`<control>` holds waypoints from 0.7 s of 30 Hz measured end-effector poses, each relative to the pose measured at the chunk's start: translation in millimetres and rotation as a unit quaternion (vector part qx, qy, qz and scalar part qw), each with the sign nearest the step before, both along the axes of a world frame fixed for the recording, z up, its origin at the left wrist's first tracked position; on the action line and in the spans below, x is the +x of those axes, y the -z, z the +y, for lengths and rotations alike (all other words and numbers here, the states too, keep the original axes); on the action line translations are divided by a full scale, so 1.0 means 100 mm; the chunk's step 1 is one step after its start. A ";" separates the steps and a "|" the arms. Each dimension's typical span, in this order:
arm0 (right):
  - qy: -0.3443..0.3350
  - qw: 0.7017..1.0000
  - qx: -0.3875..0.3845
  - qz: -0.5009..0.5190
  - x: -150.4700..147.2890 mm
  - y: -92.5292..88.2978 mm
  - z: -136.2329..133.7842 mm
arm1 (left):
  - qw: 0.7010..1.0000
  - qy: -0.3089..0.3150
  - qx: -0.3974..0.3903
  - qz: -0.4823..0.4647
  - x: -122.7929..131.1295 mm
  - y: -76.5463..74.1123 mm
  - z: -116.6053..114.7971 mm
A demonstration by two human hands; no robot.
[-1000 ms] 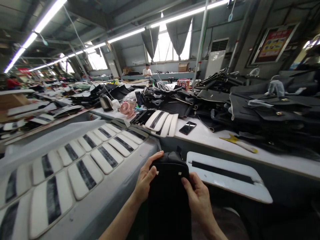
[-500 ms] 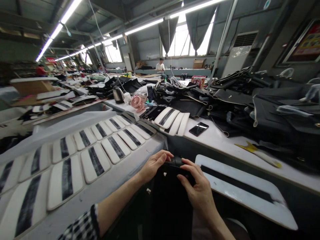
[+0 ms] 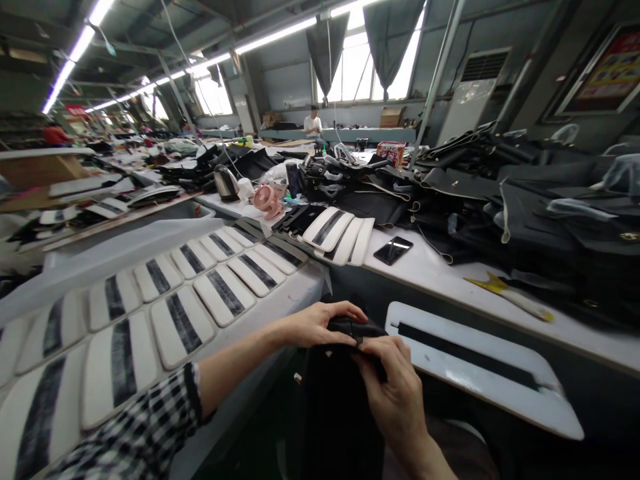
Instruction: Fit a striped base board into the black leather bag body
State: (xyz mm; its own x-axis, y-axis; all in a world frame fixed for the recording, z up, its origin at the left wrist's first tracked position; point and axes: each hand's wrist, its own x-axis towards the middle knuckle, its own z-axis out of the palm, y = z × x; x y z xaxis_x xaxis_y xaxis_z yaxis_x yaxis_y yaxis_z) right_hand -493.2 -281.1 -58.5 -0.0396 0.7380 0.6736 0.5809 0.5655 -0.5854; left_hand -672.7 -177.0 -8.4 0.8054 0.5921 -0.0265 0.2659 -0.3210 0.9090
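A black leather-like piece [image 3: 345,327] is held between my two hands, above my dark-clad lap. My left hand [image 3: 320,325] comes in from the left, its fingers over the far edge of the piece and its thumb along the near side. On the right, my right hand [image 3: 393,373] pinches the same piece, its fingertips close to the left thumb. The piece's lower outline merges with the dark clothing, so its full shape cannot be made out. A small white scrap [image 3: 298,378] lies below the left hand.
White panels with black stripes [image 3: 225,293] lie in rows at left. A slotted white board [image 3: 470,367] stands to the right. On the bench beyond are a phone [image 3: 394,250], stacked striped panels [image 3: 335,233], a pink fan [image 3: 267,201], a kettle [image 3: 227,183] and black leather-like pieces [image 3: 565,220].
My left hand has moved right along the black piece, and its thumb now meets the right fingertips. The right hand has closed into a pinch. The view has shifted slightly.
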 end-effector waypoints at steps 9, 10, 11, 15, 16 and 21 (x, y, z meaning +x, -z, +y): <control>-0.050 0.998 -0.005 0.027 0.01 -0.04 -0.09 | 0.998 -0.014 0.021 0.064 0.02 -0.09 -0.03; -0.063 0.998 0.005 0.018 0.01 -0.04 -0.10 | 0.996 -0.033 0.036 0.068 0.04 -0.08 -0.05; -0.076 0.997 0.015 0.009 0.01 -0.04 -0.10 | 0.995 -0.051 0.057 0.070 0.06 -0.07 -0.07; -0.110 0.993 0.041 -0.007 0.04 -0.09 -0.13 | 0.989 -0.052 0.123 0.071 0.09 0.00 -0.16; -0.113 0.993 0.040 -0.013 0.05 -0.11 -0.16 | 0.988 -0.041 0.131 0.068 0.08 0.01 -0.18; -0.109 0.983 0.110 -0.099 -0.01 -0.10 -0.50 | 0.983 -0.016 0.173 0.057 0.05 0.04 -0.25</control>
State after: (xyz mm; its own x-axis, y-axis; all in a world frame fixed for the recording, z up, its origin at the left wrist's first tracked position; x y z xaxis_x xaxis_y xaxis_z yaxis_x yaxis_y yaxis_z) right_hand -494.6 -331.6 -48.7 -0.3263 0.5358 0.7787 0.5227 0.7887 -0.3236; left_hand -667.9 -202.2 -12.4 0.7891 0.6074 0.0916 0.3756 -0.5951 0.7104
